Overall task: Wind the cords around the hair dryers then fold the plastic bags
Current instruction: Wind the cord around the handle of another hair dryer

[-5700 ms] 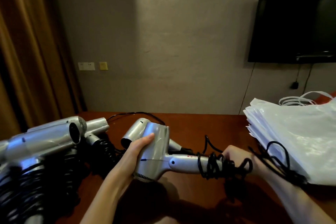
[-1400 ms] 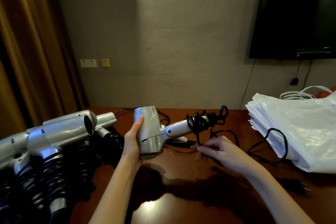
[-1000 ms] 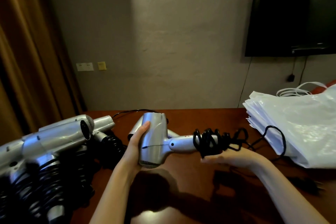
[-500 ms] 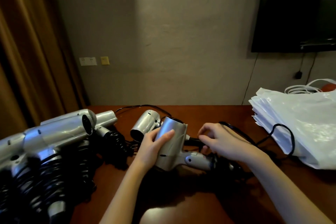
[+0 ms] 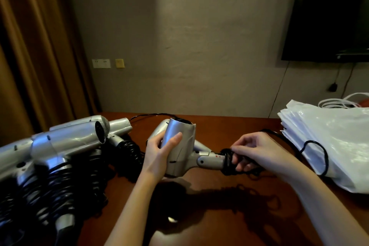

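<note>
From the head camera, the left hand (image 5: 159, 156) holds the silver hair dryer (image 5: 179, 150) by its barrel, the fingers and the thumb curled around the body, above the brown desk (image 5: 219, 215). The handle of this dryer points to the right, and the black cord (image 5: 228, 161) is wound around the end of it in several turns. The right hand (image 5: 257, 152) is at that end; its grip is closed on the cord coils, with the fingers bent around them. A loose part of the cord goes from the hand toward the right and makes a loop on the stack of white plastic bags (image 5: 335, 142), which lies on the right side of the desk. On the left side lie other hair dryers (image 5: 65, 146), silver, with black cords wound around their handles. One more dryer (image 5: 157, 132) lies just behind the held one, mostly hidden. On the wall are a dark television (image 5: 329, 20) and a curtain (image 5: 30, 46).
</note>
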Motion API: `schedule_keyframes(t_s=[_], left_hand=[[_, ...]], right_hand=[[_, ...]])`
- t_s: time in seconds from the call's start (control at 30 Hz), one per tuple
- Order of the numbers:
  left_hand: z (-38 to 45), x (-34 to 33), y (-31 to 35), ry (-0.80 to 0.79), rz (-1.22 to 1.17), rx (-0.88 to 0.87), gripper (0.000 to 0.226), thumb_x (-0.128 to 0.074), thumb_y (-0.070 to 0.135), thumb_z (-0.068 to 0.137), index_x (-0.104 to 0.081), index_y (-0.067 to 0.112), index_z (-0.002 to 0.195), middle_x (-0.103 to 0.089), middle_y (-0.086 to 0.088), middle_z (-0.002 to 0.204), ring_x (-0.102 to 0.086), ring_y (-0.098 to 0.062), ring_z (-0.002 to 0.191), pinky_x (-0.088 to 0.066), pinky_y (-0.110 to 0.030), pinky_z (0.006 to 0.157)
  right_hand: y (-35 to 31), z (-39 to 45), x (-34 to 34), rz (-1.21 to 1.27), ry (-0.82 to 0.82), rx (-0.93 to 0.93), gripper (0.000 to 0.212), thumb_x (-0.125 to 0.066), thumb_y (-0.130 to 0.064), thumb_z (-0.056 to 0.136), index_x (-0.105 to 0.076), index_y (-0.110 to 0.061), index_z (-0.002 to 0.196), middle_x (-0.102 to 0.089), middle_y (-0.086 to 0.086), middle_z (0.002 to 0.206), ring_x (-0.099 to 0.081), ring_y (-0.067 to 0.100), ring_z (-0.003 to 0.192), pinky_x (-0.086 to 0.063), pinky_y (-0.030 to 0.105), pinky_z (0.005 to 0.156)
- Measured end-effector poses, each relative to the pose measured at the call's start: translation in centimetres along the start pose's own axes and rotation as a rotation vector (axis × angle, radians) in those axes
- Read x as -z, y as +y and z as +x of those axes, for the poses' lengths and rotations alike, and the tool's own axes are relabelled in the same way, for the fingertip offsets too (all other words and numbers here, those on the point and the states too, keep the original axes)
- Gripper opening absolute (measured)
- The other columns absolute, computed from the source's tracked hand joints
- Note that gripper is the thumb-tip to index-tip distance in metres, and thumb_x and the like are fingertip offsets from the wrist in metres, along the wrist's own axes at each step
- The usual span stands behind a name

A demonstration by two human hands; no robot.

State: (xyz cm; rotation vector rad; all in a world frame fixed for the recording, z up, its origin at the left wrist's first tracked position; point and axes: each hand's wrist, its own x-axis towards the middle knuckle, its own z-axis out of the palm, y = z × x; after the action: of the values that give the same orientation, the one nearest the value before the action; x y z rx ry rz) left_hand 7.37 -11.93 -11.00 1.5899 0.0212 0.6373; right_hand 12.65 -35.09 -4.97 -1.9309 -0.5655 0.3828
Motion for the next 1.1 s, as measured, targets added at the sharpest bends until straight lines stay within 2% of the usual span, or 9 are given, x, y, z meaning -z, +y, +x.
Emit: schedule_keyframes(t_s=[0.2, 0.3, 0.4, 0.6, 0.7, 0.8, 0.93, 1.0, 1.1], left_hand=[[-0.1, 0.0, -0.3, 0.133, -0.023, -0.048, 0.049, -0.066, 0.061, 0.061, -0.07, 0.02, 0.089, -0.07, 0.009, 0.074, -0.065, -0.006, 0.067, -0.048, -0.018, 0.056], [-0.2, 0.0, -0.5, 0.196, -0.027, -0.059, 0.05, -0.064, 0.063, 0.063, -0.069, 0.022, 0.091, -0.07, 0.01, 0.077, -0.066, -0.006, 0.069, -0.051, -0.02, 0.056], [-0.3, 0.1, -0.6, 0.211, -0.037, -0.054, 0.049, -0.064, 0.064, 0.063, -0.069, 0.025, 0.091, -0.071, 0.009, 0.079, -0.067, -0.009, 0.07, -0.053, -0.026, 0.059], [-0.2, 0.1, -0.9, 0.262, -0.062, 0.009, 0.048, -0.065, 0.066, 0.059, -0.069, 0.029, 0.089, -0.072, 0.012, 0.08, -0.069, -0.006, 0.07, -0.057, -0.036, 0.066], [0.0, 0.2, -0.9, 0.321, -0.101, 0.057, 0.04, -0.069, 0.062, 0.062, -0.071, 0.028, 0.084, -0.073, 0.005, 0.079, -0.071, -0.017, 0.077, -0.057, -0.047, 0.074], [0.0, 0.2, -0.7, 0.383, -0.201, 0.114, 0.047, -0.072, 0.06, 0.062, -0.072, 0.022, 0.09, -0.074, -0.004, 0.08, -0.07, -0.029, 0.082, -0.056, -0.048, 0.076], [0.6, 0.7, -0.6, 0.443, -0.392, 0.217, 0.058, -0.077, 0.05, 0.067, -0.069, 0.008, 0.106, -0.075, -0.015, 0.091, -0.069, -0.035, 0.085, -0.055, -0.048, 0.08], [0.6, 0.8, -0.4, 0.404, -0.435, 0.249, 0.062, -0.075, 0.053, 0.067, -0.069, 0.007, 0.108, -0.074, -0.02, 0.098, -0.068, -0.043, 0.094, -0.052, -0.056, 0.089], [0.5, 0.6, -0.5, 0.285, -0.453, 0.288, 0.057, -0.069, 0.053, 0.073, -0.071, 0.006, 0.106, -0.073, -0.023, 0.1, -0.069, -0.042, 0.089, -0.052, -0.054, 0.086]], right_hand=[[0.6, 0.2, -0.8, 0.418, -0.031, -0.007, 0.022, -0.043, 0.006, 0.096, -0.06, 0.004, 0.11, -0.072, 0.021, 0.097, -0.073, 0.021, 0.076, -0.059, 0.025, 0.062], [1.1, 0.5, -1.3, 0.665, -0.085, -0.018, 0.028, -0.043, 0.004, 0.095, -0.057, -0.001, 0.118, -0.07, 0.02, 0.11, -0.07, 0.026, 0.097, -0.059, 0.037, 0.081], [1.6, 0.7, -1.5, 0.784, -0.125, -0.044, 0.035, -0.05, -0.001, 0.087, -0.058, -0.004, 0.121, -0.068, 0.02, 0.113, -0.069, 0.03, 0.1, -0.059, 0.04, 0.081], [1.7, 0.7, -3.4, 0.446, 0.097, 0.015, 0.017, -0.054, -0.011, 0.095, -0.058, -0.01, 0.111, -0.074, 0.015, 0.094, -0.073, 0.027, 0.077, -0.057, 0.034, 0.068], [1.7, 0.9, -4.1, 0.333, 0.178, 0.052, 0.018, -0.054, -0.017, 0.094, -0.056, -0.001, 0.099, -0.074, 0.014, 0.079, -0.068, 0.023, 0.056, -0.055, 0.025, 0.054], [1.8, 0.7, -4.7, 0.441, 0.133, 0.099, 0.02, -0.051, -0.014, 0.095, -0.058, 0.004, 0.101, -0.072, 0.015, 0.076, -0.063, 0.018, 0.052, -0.053, 0.022, 0.053], [2.3, 0.6, -5.3, 0.521, -0.036, 0.026, 0.022, -0.054, -0.019, 0.092, -0.065, -0.016, 0.111, -0.073, 0.01, 0.085, -0.058, 0.012, 0.058, -0.045, 0.018, 0.048], [2.6, 0.7, -5.4, 0.472, -0.048, -0.033, 0.027, -0.058, -0.029, 0.086, -0.069, -0.016, 0.106, -0.071, 0.008, 0.079, -0.048, 0.009, 0.049, -0.033, 0.017, 0.043], [3.2, 0.7, -4.7, 0.357, -0.071, -0.084, 0.036, -0.063, -0.042, 0.078, -0.074, -0.011, 0.094, -0.068, 0.01, 0.072, -0.038, 0.008, 0.041, -0.028, 0.016, 0.042]])
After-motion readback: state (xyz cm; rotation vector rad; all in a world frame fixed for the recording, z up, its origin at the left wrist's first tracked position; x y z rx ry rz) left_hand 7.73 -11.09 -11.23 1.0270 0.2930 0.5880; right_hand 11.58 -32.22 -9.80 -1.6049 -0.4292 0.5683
